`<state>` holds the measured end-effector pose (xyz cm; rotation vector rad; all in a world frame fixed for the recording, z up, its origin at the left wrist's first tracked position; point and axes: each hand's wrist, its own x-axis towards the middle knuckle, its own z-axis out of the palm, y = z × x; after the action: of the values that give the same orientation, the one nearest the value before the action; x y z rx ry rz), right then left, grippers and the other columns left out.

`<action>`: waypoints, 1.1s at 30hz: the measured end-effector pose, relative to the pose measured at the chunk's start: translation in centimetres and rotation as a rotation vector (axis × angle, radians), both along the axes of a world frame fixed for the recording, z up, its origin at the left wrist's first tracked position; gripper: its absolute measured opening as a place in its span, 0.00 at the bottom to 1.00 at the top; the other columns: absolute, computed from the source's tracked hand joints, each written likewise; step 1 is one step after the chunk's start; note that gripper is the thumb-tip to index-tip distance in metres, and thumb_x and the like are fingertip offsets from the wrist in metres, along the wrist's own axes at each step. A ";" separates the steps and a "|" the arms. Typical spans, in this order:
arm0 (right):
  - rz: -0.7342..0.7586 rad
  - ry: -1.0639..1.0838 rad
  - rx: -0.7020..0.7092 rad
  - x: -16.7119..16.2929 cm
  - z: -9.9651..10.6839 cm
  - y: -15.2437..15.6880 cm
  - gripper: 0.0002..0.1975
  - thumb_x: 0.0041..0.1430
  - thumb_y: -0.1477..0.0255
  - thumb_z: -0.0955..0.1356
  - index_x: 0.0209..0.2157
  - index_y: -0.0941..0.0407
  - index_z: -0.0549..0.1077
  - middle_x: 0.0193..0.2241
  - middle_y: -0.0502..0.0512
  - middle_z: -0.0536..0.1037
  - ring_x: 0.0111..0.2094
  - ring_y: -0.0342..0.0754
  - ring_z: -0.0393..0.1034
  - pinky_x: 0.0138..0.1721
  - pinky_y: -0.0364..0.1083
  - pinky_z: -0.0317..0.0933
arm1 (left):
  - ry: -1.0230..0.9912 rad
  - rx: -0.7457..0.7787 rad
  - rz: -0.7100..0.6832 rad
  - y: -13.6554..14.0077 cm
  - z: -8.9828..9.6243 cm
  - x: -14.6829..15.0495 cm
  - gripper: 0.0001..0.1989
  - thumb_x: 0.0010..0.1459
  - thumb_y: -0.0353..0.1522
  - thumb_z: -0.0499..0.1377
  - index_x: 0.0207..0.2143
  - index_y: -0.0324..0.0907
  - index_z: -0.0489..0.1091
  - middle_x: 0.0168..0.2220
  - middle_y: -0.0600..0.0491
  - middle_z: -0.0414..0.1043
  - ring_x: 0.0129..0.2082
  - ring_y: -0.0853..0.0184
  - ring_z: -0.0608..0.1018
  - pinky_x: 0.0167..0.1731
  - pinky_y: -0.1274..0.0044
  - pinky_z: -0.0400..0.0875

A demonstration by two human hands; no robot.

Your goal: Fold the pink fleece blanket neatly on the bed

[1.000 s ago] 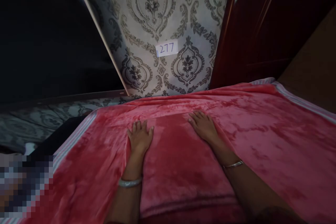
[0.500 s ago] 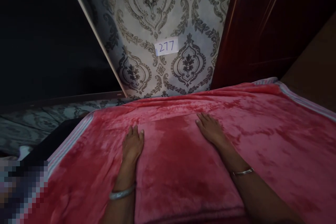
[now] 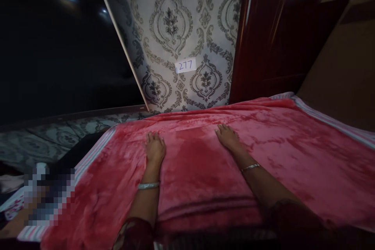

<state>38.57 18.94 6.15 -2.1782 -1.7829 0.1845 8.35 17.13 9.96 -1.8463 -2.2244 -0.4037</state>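
A folded red plush blanket (image 3: 202, 164) lies as a flat rectangle, its stacked fold lines showing at the near side. Under it spreads a larger red plush cover (image 3: 307, 152) with striped borders. My left hand (image 3: 155, 149) rests at the folded blanket's far left corner, palm down, fingers slightly bent and apart. At the far right corner lies my right hand (image 3: 227, 137), also palm down with fingers stretched forward. Neither hand grips anything that I can see. A bracelet is on each wrist.
Behind the cover stands a patterned wall with a paper label (image 3: 185, 65) reading 277. A large dark screen (image 3: 64, 54) is at the left, a dark red wooden panel (image 3: 263, 35) at the right. Past the cover's right edge is a brown surface (image 3: 345, 70).
The view has tilted up and shifted, showing more of the near folds and my sleeves. My left hand has moved slightly forward along the edge; the right stays at its corner.
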 end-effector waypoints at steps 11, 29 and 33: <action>0.472 -0.124 0.051 -8.1 3.2 -0.8 0.24 0.70 0.69 0.56 0.63 0.56 0.66 0.66 0.60 0.63 0.66 0.56 0.54 0.65 0.61 0.45 | 0.070 -0.225 -0.454 1.2 0.7 8.7 0.25 0.68 0.36 0.47 0.65 0.43 0.62 0.67 0.45 0.60 0.67 0.56 0.61 0.66 0.57 0.52; 0.392 -0.131 0.136 -7.4 0.2 -1.4 0.25 0.71 0.66 0.56 0.65 0.54 0.65 0.65 0.58 0.64 0.67 0.56 0.52 0.66 0.61 0.42 | 0.069 -0.120 -0.440 0.3 -2.6 8.2 0.27 0.68 0.39 0.45 0.66 0.40 0.61 0.66 0.41 0.61 0.66 0.53 0.63 0.66 0.54 0.49; 0.291 -0.160 0.107 -5.7 -0.2 -1.9 0.25 0.70 0.65 0.56 0.65 0.54 0.64 0.67 0.61 0.62 0.68 0.58 0.51 0.66 0.63 0.43 | 0.065 -0.202 -0.366 -0.2 -2.0 6.3 0.31 0.68 0.44 0.44 0.68 0.39 0.58 0.68 0.39 0.57 0.69 0.50 0.57 0.66 0.50 0.44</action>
<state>32.89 17.09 5.95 -1.8994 -2.1418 -0.0213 14.61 16.90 7.92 -2.3447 -1.9445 -0.1788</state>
